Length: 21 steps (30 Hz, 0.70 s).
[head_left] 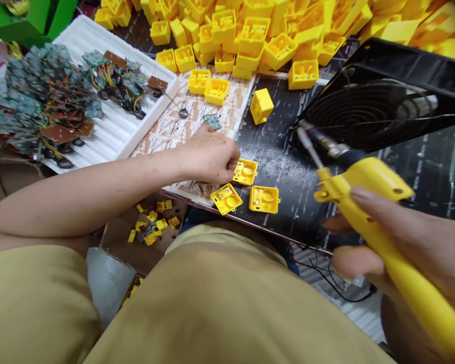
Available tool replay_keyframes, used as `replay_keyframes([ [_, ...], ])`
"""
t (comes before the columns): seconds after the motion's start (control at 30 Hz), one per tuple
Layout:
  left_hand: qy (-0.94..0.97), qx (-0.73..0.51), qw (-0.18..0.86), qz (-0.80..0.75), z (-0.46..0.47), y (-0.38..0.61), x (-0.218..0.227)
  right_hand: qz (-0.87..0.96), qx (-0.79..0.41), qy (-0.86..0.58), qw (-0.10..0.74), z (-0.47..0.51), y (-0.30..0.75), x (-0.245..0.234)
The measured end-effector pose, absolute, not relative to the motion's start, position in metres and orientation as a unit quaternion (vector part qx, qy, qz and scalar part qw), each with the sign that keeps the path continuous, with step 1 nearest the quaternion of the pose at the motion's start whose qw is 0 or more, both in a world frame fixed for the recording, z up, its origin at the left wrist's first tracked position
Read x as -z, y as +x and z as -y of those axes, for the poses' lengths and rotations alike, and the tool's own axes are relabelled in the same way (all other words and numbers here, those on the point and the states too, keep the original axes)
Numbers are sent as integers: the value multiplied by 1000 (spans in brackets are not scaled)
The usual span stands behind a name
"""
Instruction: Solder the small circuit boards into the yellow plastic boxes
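Observation:
My right hand, partly blurred, is wrapped round the handle of a yellow soldering gun. Its metal tip points up and left, in front of the black fan, apart from the cases. My left hand reaches across with curled fingers, closed at the left edge of a small open yellow plastic case. The fingertips hide part of that case. Two more open cases, one tilted and one straight, lie by the bench edge. A small circuit board sits just beyond my left hand.
A white foam tray with heaped circuit boards stands left. Many yellow housings are piled at the back; one yellow block stands nearer. A black fan is at right. Below the bench, a cardboard box holds yellow parts.

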<state>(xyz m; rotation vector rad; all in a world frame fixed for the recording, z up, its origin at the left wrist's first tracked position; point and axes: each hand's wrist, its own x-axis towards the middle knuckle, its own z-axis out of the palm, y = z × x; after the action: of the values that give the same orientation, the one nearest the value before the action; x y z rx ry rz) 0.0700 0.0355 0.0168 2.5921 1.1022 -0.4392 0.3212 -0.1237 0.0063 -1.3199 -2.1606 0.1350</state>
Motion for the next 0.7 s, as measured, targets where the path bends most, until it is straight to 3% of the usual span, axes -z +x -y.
replay_keyframes([
  [0.2, 947, 51, 13, -318, -10, 57, -21, 847, 15, -439, 298, 107, 303, 30],
  [0.37, 962, -33, 36, -270, 23, 54, 10, 850, -11, -432, 302, 99, 300, 62],
  [0.53, 973, -51, 50, -220, 29, 47, 29, 826, 26, -484, 287, 101, 315, 56],
  [0.7, 978, -122, 36, -165, 25, 33, 35, 861, -16, -429, 273, 94, 299, 59],
])
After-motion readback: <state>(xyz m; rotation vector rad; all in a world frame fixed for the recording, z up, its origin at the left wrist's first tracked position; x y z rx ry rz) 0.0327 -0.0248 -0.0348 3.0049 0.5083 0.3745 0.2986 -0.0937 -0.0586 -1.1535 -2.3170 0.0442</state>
